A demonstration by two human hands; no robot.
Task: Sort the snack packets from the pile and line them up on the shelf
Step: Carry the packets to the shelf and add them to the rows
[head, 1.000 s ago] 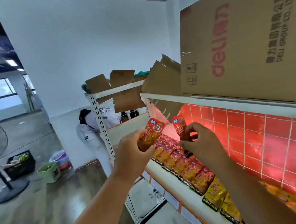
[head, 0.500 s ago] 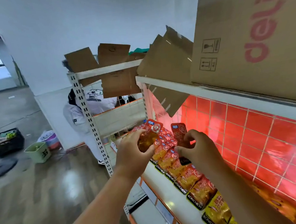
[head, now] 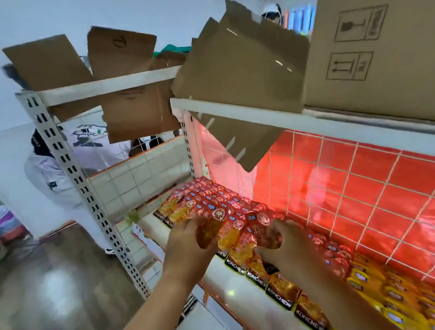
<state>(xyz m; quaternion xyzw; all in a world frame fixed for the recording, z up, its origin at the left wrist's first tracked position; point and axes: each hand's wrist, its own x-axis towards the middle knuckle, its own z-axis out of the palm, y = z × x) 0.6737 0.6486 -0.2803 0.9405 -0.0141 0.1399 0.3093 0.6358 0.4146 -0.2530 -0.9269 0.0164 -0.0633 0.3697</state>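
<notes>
- Red snack packet [head: 209,233] pinched in the left hand [head: 186,249], second packet [head: 262,232] gripped by the right hand [head: 291,247]
- Both touch the lined-up packets [head: 208,196] on the shelf [head: 219,280]
- Each lies ahead of its hand, long axis pointing at the shelf back

Bare forearms [head: 154,303], left grip [head: 188,246], right grip [head: 286,247]

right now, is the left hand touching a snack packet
Touching. In the head view the left hand grips a red packet, fingers curled round it.
</notes>
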